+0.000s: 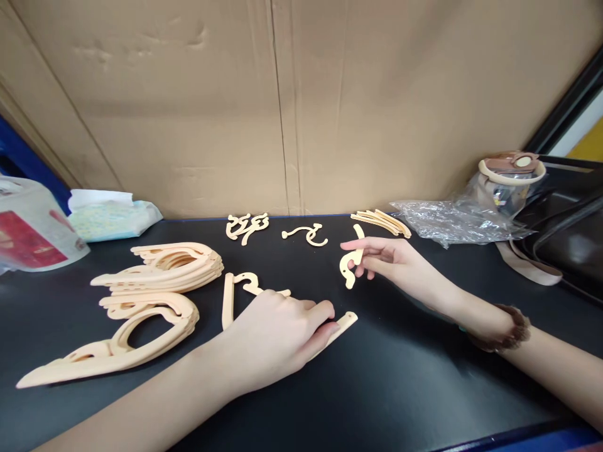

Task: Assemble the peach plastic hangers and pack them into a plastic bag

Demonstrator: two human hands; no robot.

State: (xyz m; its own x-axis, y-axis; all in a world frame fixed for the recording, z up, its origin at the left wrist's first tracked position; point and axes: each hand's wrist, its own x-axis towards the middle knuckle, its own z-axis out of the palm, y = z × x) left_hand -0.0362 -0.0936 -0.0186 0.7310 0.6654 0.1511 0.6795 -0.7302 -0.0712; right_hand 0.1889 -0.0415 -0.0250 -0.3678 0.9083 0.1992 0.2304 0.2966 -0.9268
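Note:
My left hand (287,329) is closed on a straight cream strip (347,321) low over the black table, its far end sticking out past the fingertips. Partly hidden behind that hand lie an upright-looking cream bar (228,300) and a curved cream piece (245,280). To the right, my right hand (389,263) pinches a small cream hook piece (348,269) between thumb and fingers. Two stacks of curved cream parts, an upper one (207,267) and a lower one (181,323), lie left of my left hand.
Along the back of the table (405,389) are small hooks (247,227), a few loose curved pieces (311,235) and thin strips (380,221). Crumpled clear plastic (456,220) and a cup (509,182) stand right. A tissue pack (115,218) and white container (35,226) are left.

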